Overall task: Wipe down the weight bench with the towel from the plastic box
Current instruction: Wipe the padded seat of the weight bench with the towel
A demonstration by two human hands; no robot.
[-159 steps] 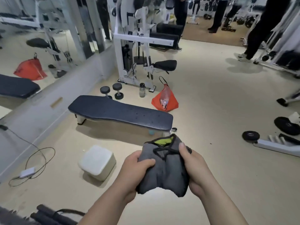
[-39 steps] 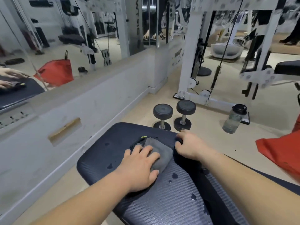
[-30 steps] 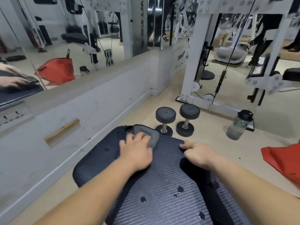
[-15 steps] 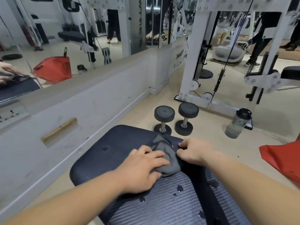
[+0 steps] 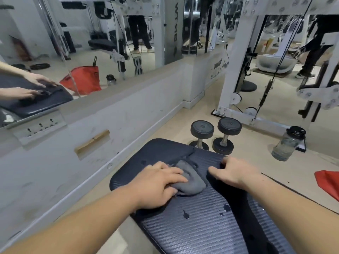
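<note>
The dark ribbed weight bench (image 5: 192, 228) fills the lower middle of the head view, its rounded end pointing away from me. A crumpled grey towel (image 5: 190, 178) lies on the pad near that end. My left hand (image 5: 157, 186) presses flat on the towel's left part, fingers spread over it. My right hand (image 5: 233, 173) rests on the pad just right of the towel, fingers curled at the bench's far edge. Several dark wet spots (image 5: 186, 215) dot the pad nearer to me. The plastic box is out of view.
Two black dumbbells (image 5: 214, 136) stand on the floor just beyond the bench end. A clear water bottle (image 5: 288, 143) stands to the right, and a red bag (image 5: 328, 182) lies at the right edge. A low wall with mirrors runs along the left. A white cable machine (image 5: 236, 74) stands behind.
My left hand has slid the towel back and forth over the bench end: out to the far edge a second ago, then back toward me. The right hand stayed on the pad.
</note>
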